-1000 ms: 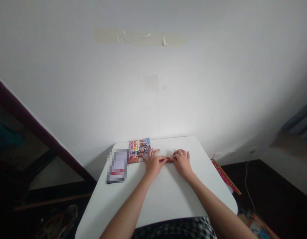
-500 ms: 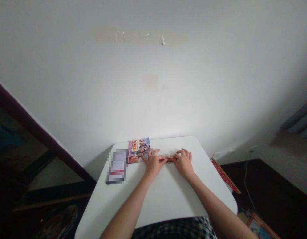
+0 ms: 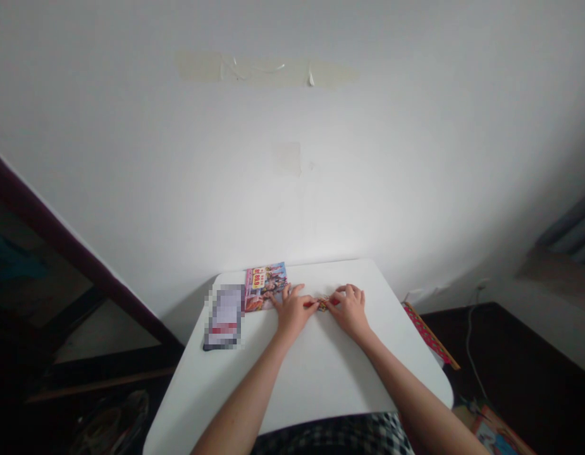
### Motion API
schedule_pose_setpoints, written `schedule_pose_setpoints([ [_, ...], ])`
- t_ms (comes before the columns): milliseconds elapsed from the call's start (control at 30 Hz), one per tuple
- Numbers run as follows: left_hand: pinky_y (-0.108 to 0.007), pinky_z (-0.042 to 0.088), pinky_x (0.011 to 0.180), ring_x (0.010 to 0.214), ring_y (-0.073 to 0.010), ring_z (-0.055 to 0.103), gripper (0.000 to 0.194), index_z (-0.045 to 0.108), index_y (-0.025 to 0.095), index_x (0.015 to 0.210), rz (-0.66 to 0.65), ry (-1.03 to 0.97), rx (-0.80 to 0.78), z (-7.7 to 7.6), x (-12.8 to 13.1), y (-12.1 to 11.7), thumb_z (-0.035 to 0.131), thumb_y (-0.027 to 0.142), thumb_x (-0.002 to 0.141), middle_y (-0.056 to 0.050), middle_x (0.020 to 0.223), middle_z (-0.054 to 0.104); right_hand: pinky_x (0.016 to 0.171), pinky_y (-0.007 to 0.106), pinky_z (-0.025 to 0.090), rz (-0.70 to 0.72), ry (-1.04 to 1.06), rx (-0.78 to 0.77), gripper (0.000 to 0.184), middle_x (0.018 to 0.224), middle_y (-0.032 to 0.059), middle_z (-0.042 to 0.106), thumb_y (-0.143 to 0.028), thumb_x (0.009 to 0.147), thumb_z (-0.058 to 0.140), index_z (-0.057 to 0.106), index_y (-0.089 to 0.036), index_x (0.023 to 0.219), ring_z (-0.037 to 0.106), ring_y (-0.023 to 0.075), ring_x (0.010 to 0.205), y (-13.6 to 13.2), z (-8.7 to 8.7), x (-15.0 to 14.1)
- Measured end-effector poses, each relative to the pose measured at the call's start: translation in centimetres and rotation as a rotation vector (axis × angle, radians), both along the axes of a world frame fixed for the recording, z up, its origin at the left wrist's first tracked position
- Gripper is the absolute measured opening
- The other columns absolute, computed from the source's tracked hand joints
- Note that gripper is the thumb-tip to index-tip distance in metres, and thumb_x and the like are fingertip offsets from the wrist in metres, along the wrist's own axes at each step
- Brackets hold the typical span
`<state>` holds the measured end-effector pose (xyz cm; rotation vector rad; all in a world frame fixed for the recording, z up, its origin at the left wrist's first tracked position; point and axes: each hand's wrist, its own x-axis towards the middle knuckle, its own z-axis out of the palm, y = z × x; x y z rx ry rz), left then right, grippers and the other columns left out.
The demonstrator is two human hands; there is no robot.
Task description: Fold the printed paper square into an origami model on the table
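Note:
A small red and multicoloured piece [image 3: 322, 304], perhaps folded printed paper, lies on the white table [image 3: 320, 373] between my two hands. My left hand [image 3: 293, 308] pinches its left end between thumb and index finger, while the other fingers spread over the corner of a glossy printed leaflet [image 3: 264, 284]. At the right end, my right hand [image 3: 350, 308] grips the piece with thumb and index finger, its remaining fingers curled above. Both ends of the piece are partly hidden by my fingertips.
Left of the leaflet lies a phone [image 3: 224, 316] with its screen blurred out. The wall [image 3: 292, 208] rises right behind the table. Beyond the table's right edge are a pink patterned item [image 3: 427, 335] and a cable [image 3: 470, 347]; a dark-framed mirror or panel [image 3: 83, 253] leans at left.
My right hand has shifted slightly to the right and its fingers have moved, so more of the small piece shows between my hands. My left hand has stayed in place.

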<state>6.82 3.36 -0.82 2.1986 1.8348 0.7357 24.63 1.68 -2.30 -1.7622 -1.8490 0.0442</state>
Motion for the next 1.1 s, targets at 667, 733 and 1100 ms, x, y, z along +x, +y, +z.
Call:
schedule_pose_setpoints([
  [667,-0.078,-0.003,0.111,0.141,-0.0358,0.034,0.013,0.076,0.035,0.085,-0.025,0.021,0.054,0.05,0.53,-0.44,0.068,0.045,0.083,0.003,0.138,0.062,0.11,0.056,0.027,-0.015,-0.009,-0.007,0.018,0.116,0.0069,0.06,-0.041,0.088,0.063,0.069,-0.025,0.081,0.044,0.0295,0.119,-0.03,-0.03,-0.31],
  [733,-0.079,-0.002,0.111,0.141,-0.0357,0.034,0.012,0.076,0.036,0.085,-0.024,0.025,0.05,-0.01,0.5,-0.4,0.07,0.045,0.081,0.003,0.138,0.062,0.11,0.057,0.026,-0.017,-0.012,-0.007,0.018,0.116,0.0068,0.06,-0.041,0.088,0.064,0.068,-0.025,0.081,0.044,0.0297,0.119,-0.04,-0.07,-0.38],
  [1100,-0.079,-0.004,0.11,0.142,-0.0366,0.031,0.014,0.075,0.036,0.086,-0.003,0.046,0.0,0.7,0.73,-0.37,0.071,0.048,0.08,0.005,0.144,0.057,0.111,0.055,0.025,-0.021,-0.031,-0.024,0.023,0.119,0.0063,0.059,-0.048,0.086,0.065,0.068,-0.025,0.085,0.044,0.0296,0.12,-0.12,0.17,-0.53],
])
